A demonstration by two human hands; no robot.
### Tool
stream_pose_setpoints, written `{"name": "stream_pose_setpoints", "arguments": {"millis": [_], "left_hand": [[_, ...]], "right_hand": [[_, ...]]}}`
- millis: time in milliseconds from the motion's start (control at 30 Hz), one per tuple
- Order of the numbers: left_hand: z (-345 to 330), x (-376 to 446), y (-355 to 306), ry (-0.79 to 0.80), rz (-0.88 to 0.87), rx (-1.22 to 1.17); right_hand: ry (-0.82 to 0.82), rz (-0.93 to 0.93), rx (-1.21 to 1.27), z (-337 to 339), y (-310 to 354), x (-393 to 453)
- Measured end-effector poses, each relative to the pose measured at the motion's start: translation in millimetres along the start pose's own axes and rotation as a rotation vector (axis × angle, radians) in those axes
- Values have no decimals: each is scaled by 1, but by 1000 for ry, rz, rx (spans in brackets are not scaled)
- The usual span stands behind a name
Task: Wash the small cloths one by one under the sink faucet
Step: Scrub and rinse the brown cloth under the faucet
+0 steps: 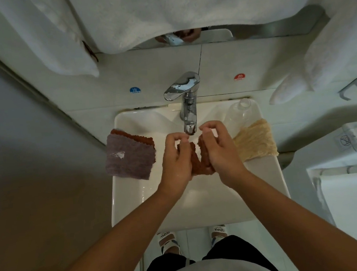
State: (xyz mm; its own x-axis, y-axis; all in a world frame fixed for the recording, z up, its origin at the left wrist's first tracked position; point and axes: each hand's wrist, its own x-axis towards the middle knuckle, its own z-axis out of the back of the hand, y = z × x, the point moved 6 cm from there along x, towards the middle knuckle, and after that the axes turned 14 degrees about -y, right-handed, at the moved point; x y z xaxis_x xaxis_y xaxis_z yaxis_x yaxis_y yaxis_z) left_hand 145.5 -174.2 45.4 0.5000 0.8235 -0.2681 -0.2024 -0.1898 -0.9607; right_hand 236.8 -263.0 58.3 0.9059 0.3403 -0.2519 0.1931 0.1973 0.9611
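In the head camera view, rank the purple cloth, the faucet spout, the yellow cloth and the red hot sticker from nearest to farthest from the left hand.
From the left hand:
1. Faucet spout, just ahead and to its right, over the basin.
2. Purple cloth, on the sink's left rim.
3. Yellow cloth, on the right rim, beyond the right hand.
4. Red hot sticker, on the back wall, far right.

Rust cloth [198, 159] mostly hidden between both hands; second rust cloth [133, 136] largely under purple cloth [129, 158]; water flow indiscernible.

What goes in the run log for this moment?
step: washing | both hands, left hand, right hand, hold brown cloth under faucet | purple cloth left rim | yellow cloth right rim
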Motion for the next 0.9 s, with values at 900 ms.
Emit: {"name": "stream_pose_setpoints", "arguments": {"millis": [900], "left_hand": [[74, 28, 16, 313, -123, 424]], "right_hand": [[183, 504, -602, 42, -17, 8]]}}
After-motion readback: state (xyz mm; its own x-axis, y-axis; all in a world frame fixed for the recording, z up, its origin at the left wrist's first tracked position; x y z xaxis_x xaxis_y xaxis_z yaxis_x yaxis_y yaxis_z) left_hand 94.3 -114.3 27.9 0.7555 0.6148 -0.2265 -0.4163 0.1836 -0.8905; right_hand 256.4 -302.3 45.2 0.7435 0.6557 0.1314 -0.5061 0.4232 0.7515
